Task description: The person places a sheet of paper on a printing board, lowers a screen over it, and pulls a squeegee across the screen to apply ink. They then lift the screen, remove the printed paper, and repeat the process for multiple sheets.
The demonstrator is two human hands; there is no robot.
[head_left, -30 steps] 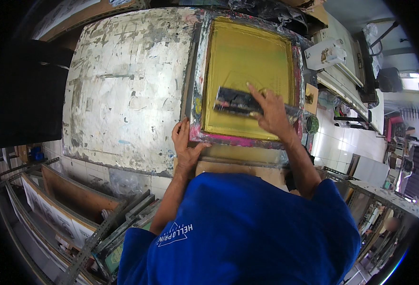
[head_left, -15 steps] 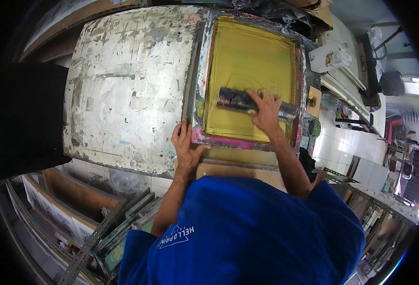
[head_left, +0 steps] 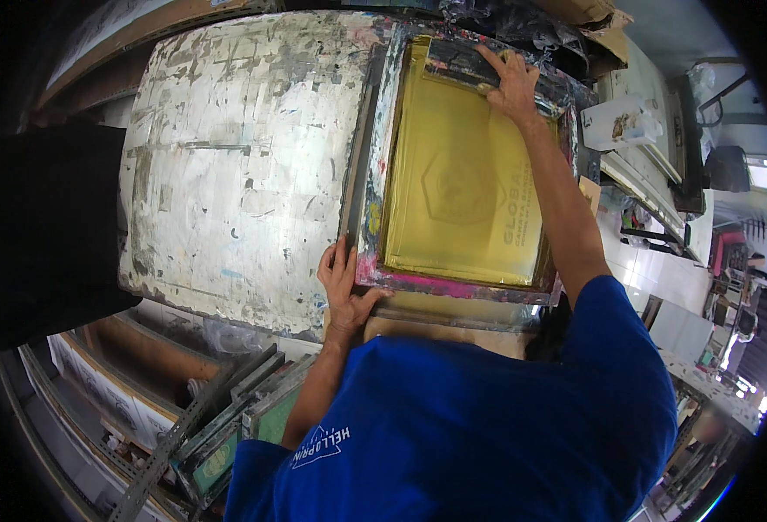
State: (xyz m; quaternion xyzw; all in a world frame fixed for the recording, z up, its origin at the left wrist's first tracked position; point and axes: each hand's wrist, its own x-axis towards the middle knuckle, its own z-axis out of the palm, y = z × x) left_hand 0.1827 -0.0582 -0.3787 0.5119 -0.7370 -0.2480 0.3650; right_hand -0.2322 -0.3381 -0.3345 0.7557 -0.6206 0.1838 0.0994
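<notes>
A screen printing frame (head_left: 453, 285), smeared with pink, black and yellow ink, lies before me. Its yellowish mesh (head_left: 418, 157) shows a hexagonal emblem and lettering. My right hand (head_left: 516, 87) grips a dark, ink-stained squeegee (head_left: 457, 68) at the far end of the mesh, with the fingers over its top. At the frame's near left corner, my left hand (head_left: 344, 287) holds on, fingers along the side and thumb along the front edge. The underside of the frame is hidden.
To the left spreads a worn white board (head_left: 244, 174) with peeling patches. Dark plastic (head_left: 549, 39) is bunched beyond the frame. A white container (head_left: 618, 124) stands at the right. Shelving with wooden compartments (head_left: 140, 357) sits lower left, beside several stacked screens (head_left: 266, 418).
My right hand has moved the squeegee away from me, from the near half of the mesh to its far end, uncovering the emblem. The left hand keeps its place on the corner.
</notes>
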